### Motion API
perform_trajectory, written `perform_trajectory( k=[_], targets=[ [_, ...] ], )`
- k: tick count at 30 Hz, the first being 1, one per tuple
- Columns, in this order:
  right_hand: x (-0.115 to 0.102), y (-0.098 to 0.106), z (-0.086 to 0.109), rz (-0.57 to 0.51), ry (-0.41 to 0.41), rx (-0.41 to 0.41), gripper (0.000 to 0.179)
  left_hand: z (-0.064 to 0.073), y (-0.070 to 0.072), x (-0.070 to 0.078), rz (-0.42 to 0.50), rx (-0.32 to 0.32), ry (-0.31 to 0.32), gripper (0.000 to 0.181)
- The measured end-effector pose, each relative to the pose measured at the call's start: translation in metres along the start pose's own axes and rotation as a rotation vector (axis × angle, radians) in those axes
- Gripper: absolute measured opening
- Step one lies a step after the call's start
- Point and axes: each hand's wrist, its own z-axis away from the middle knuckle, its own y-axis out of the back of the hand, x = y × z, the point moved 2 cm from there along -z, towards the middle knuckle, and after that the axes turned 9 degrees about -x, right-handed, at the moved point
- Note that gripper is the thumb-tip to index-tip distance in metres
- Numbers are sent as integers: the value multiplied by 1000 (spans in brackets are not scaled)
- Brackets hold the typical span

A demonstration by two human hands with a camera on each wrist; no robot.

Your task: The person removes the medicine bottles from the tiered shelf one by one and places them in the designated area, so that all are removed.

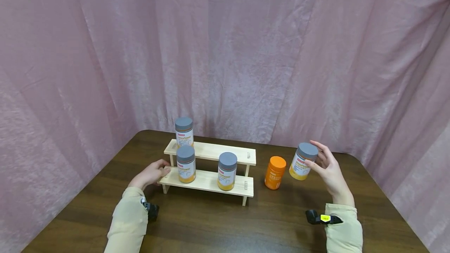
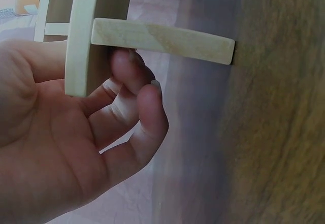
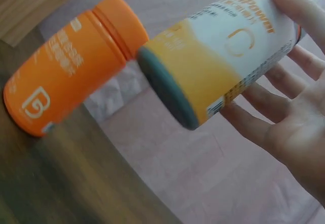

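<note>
My left hand (image 1: pixel 152 173) grips the left end of the two-tier wooden shelf (image 1: pixel 207 181); in the left wrist view the fingers (image 2: pixel 152 115) curl under the lower board (image 2: pixel 81 41) beside its leg. At the right, my right hand (image 1: pixel 329 169) holds a grey-lidded supplement bottle (image 1: pixel 300 166) with a white and yellow label, thumb on one side and fingers on the other. In the right wrist view this bottle (image 3: pixel 223 51) is tilted, its grey base showing. An orange bottle (image 1: pixel 275 173) stands on the table just left of it.
Two grey-lidded bottles stand on the lower board, one at the left (image 1: pixel 186 164) and one right of the middle (image 1: pixel 227 171). A third bottle (image 1: pixel 184 132) is on the upper board's left end. Pink curtains (image 1: pixel 232 69) hang behind the brown table (image 1: pixel 218 225).
</note>
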Motion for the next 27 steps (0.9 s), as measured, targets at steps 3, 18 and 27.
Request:
perform_trajectory(
  k=[3, 18, 27],
  targets=[
    [4, 3, 2, 46, -18, -16, 64, -1, 0, -1, 6, 3, -3, 34],
    [40, 6, 11, 114, -189, 5, 55, 0, 0, 3, 17, -7, -11, 33],
    [54, 1, 13, 159, -246, -19, 59, 1, -1, 2, 17, -6, 8, 33]
  ],
)
